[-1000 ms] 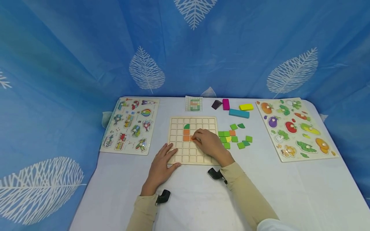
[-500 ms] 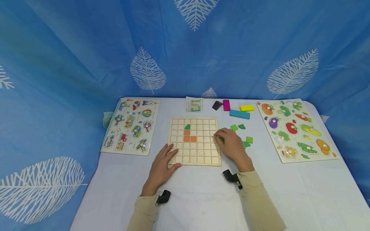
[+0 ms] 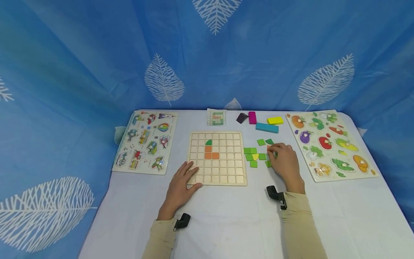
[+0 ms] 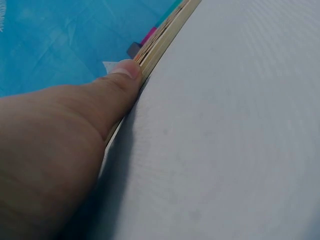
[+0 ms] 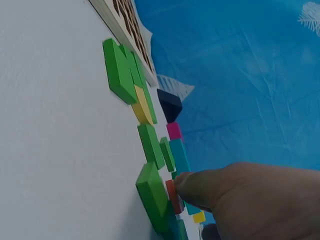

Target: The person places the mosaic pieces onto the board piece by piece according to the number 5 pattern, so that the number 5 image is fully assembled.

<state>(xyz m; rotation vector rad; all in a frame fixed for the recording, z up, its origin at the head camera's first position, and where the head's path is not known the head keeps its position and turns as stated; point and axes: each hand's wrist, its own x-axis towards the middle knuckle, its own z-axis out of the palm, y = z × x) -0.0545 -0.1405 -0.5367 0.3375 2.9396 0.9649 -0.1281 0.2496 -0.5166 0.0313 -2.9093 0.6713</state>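
Where our view of the tabletop (image 3: 223, 223) fails
Behind the right hand (image 3: 286, 162) we lose part of the orange tile (image 3: 268, 148) and a green tile (image 3: 268, 164); the left hand (image 3: 179, 185) covers the board (image 3: 231, 163) around its near left corner; the pattern card (image 3: 216, 117), by the tabletop's far edge, is too small to read; the head view cuts off both sleeves (image 3: 300, 223).

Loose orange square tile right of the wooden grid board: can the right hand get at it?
Likely yes: the right hand has its thumb close by the orange square tile, and nothing appears to lie on top.
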